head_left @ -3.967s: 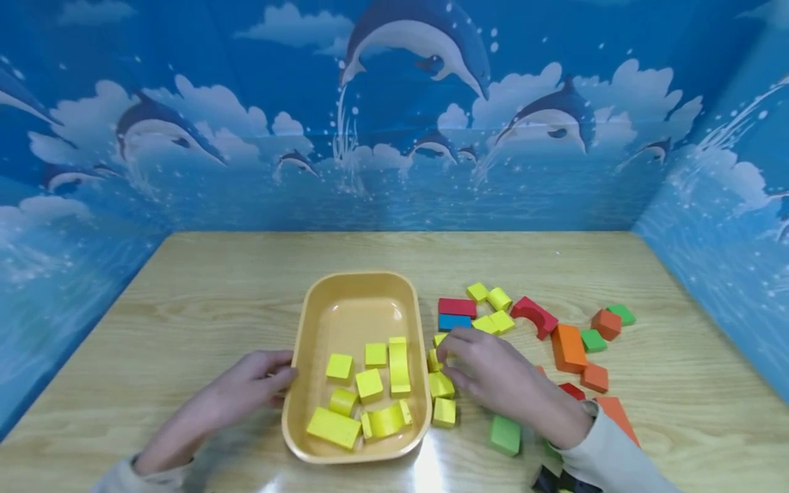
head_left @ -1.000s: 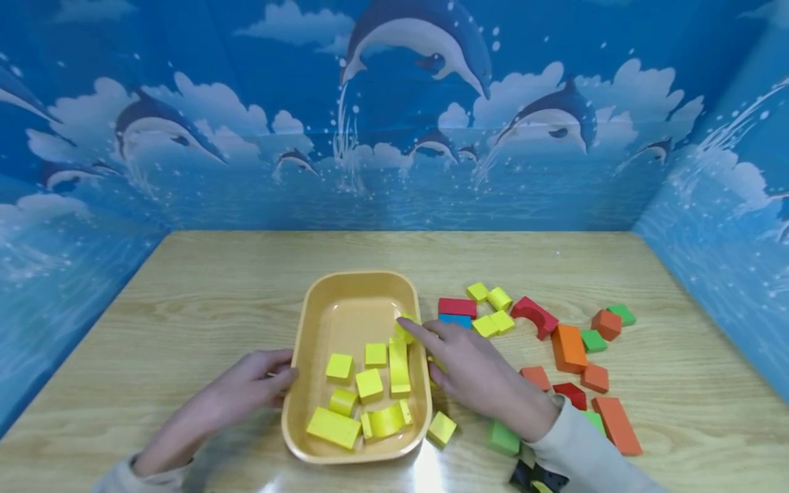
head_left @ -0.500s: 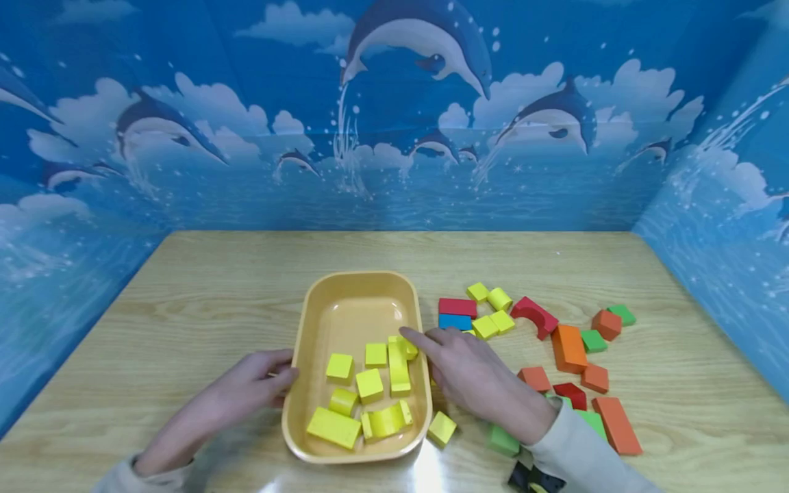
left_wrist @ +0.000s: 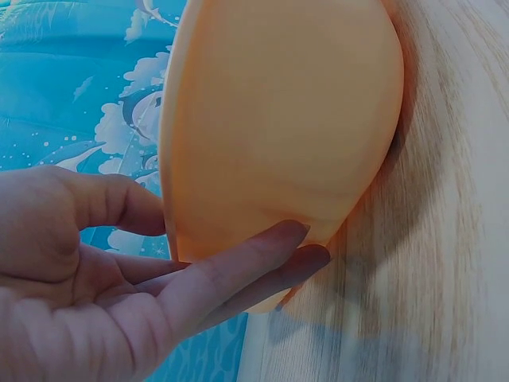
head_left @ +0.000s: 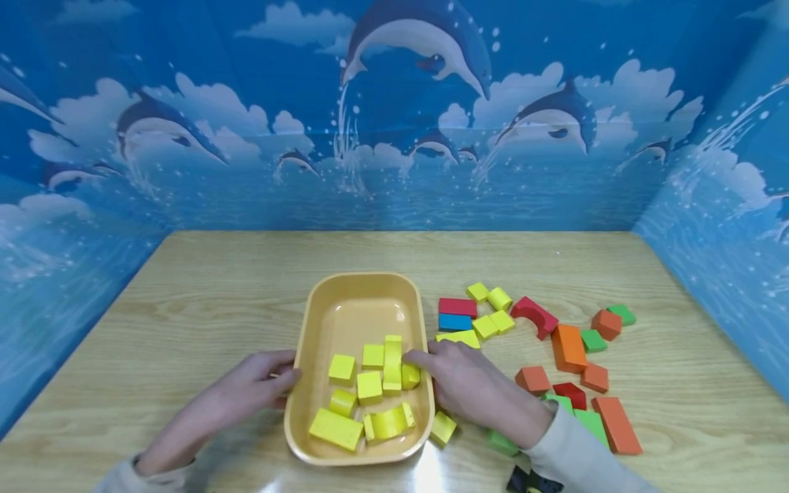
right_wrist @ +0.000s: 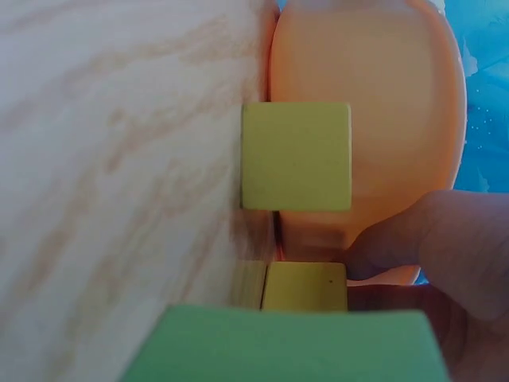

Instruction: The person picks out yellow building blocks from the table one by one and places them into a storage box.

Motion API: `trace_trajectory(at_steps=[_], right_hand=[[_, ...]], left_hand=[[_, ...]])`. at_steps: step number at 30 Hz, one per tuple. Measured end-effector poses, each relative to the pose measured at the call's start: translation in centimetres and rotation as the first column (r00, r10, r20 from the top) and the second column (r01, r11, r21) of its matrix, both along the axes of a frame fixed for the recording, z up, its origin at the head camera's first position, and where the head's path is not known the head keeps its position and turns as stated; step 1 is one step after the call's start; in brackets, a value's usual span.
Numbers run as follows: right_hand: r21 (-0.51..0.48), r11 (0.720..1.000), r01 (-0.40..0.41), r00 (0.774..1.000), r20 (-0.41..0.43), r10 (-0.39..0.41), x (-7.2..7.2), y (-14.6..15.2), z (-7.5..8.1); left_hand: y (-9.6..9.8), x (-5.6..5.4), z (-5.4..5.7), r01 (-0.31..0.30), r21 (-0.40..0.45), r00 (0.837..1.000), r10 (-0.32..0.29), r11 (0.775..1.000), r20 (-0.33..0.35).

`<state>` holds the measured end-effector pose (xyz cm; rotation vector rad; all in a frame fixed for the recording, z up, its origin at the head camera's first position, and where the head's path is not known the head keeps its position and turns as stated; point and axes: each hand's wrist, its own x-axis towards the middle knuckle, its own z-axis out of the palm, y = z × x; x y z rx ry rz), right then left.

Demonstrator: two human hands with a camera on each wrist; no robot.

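An orange-yellow plastic tray point(head_left: 354, 294) stands on the table with several yellow wooden blocks inside, among them an arch point(head_left: 388, 421), a long block point(head_left: 335, 428) and a cube point(head_left: 370, 387). At its left side my left hand point(head_left: 255, 383) holds the rim, thumb at the edge, fingers point(left_wrist: 238, 267) along the outer wall. My right hand point(head_left: 471, 383) grips the right rim. Its forefinger reaches over the edge beside a yellow block point(head_left: 411, 376) in the tray; its thumb point(right_wrist: 386, 247) lies against the outer wall. Another yellow block point(right_wrist: 306, 286) sits by that thumb outside the tray.
A yellow cube point(head_left: 442, 429) lies just outside the tray's right corner. Farther right lie several loose blocks: a red bar point(head_left: 457, 307), a blue one point(head_left: 455, 322), a red arch point(head_left: 534, 317), an orange block point(head_left: 569, 348) and green pieces point(head_left: 592, 426). A dolphin-printed backdrop point(head_left: 394, 185) encloses the table.
My right hand has brought a yellow block into the tray, and its forefinger has since slid nearer along the right side, the block shifting too. The tray has moved slightly right, my left hand with it.
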<state>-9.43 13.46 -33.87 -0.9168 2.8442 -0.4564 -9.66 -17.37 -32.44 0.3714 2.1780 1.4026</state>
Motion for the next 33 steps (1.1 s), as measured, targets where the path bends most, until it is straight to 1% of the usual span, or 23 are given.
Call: trace_trajectory(at_steps=[7,12,16,20,22,23,26,30,33], right_hand=[[-0.030,0.999,-0.027,0.999,0.019,0.027,0.2,0.1,0.0],[-0.025,0.999,-0.035,0.998,0.044,0.036,0.4,0.1,0.2],[0.006,1.000,-0.019,0.992,0.122,0.018,0.5,0.2,0.9],[0.064,0.998,0.024,0.966,0.254,-0.039,0.5,0.6,1.7],[0.074,0.997,0.038,0.954,0.294,-0.058,0.5,0.8,1.9],[0.073,0.997,0.039,0.952,0.301,-0.059,0.5,0.8,2.0],[0.046,0.999,0.029,0.954,0.297,-0.041,0.5,1.0,2.1],[0.028,0.999,0.016,0.969,0.247,-0.022,0.3,1.1,2.4],[0.009,1.000,0.016,0.985,0.173,-0.018,0.2,1.4,2.8]], left_hand=[[-0.1,0.1,-0.2,-0.005,0.014,1.000,0.005,1.000,0.003],[-0.1,0.1,-0.3,-0.007,0.014,1.000,0.007,1.000,0.008],[0.0,0.1,-0.1,-0.005,0.008,1.000,0.005,1.000,0.007],[0.0,0.1,0.0,-0.002,0.001,1.000,0.002,1.000,-0.002],[0.0,0.1,0.0,0.002,-0.002,1.000,-0.002,1.000,-0.009],[0.0,0.1,0.0,-0.001,-0.003,1.000,0.001,1.000,-0.007],[0.0,0.1,0.0,-0.005,-0.009,1.000,0.005,1.000,-0.001],[0.0,0.2,-0.1,-0.015,-0.010,1.000,0.015,1.000,0.011],[0.0,0.1,-0.1,-0.009,0.001,1.000,0.009,1.000,0.013]])
